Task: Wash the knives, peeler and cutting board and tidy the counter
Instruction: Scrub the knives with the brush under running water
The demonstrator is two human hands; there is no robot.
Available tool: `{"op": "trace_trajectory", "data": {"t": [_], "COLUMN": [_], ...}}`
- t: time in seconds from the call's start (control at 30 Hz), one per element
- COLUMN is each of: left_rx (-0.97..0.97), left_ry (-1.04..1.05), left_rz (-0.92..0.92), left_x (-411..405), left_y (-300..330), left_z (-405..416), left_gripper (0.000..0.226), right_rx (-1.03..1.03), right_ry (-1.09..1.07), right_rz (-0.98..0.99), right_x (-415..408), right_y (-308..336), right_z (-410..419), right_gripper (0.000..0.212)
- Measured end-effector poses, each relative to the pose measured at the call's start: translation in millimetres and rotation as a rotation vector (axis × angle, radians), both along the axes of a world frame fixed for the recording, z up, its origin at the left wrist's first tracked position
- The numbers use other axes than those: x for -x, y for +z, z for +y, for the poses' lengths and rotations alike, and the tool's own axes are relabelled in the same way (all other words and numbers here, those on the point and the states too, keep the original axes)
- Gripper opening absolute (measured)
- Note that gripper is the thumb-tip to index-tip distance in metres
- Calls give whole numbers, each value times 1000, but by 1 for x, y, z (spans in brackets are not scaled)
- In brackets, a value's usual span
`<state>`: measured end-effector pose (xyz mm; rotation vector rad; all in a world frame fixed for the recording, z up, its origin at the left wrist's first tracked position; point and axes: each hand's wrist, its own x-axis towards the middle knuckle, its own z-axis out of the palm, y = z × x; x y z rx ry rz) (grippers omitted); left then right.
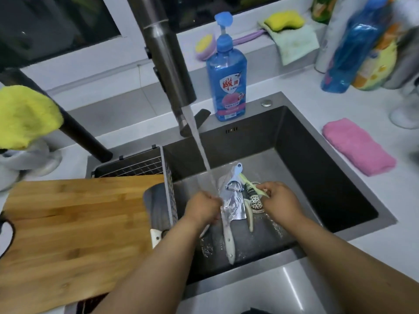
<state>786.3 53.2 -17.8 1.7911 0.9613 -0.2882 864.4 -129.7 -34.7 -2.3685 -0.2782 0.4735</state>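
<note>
Water runs from the faucet [167, 64] into the dark sink [317, 168]. My left hand [201, 209] is shut on a knife whose faint blade sits in the stream; its pale handle end shows below my fist. My right hand [281, 200] pinches a light green utensil [250, 184] over the drain strainer [256, 201]. A white-handled cleaver [231, 205] lies on the sink floor between my hands, with a blue peeler [235, 175] resting on its blade. A beige-handled knife [249, 219] lies beside it. The wooden cutting board [79, 223] sits on the counter at left.
A second cleaver [158, 200] rests in the wire rack [136, 165] at the sink's left edge. A blue dish soap bottle [229, 82] stands behind the sink. A pink cloth [358, 146] lies right, a yellow cloth [25, 116] left, bottles at back right.
</note>
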Motion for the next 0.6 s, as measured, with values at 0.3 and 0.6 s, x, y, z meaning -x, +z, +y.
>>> {"op": "trace_trajectory", "data": {"t": [0.3,0.6], "left_rx": [37,-342], "left_ry": [34,-387], "left_rz": [254,527], "left_x": [-38,-21], "left_y": [-74,-127], "left_z": [-22,-32], "left_gripper": [8,72], "right_rx": [-37,9], "right_ry": [-62,-57], "right_rz": [40,87], "right_x": [-22,-22], "right_y": [-15,-24], "right_z": [-19,-17], "right_gripper": [32,30]}}
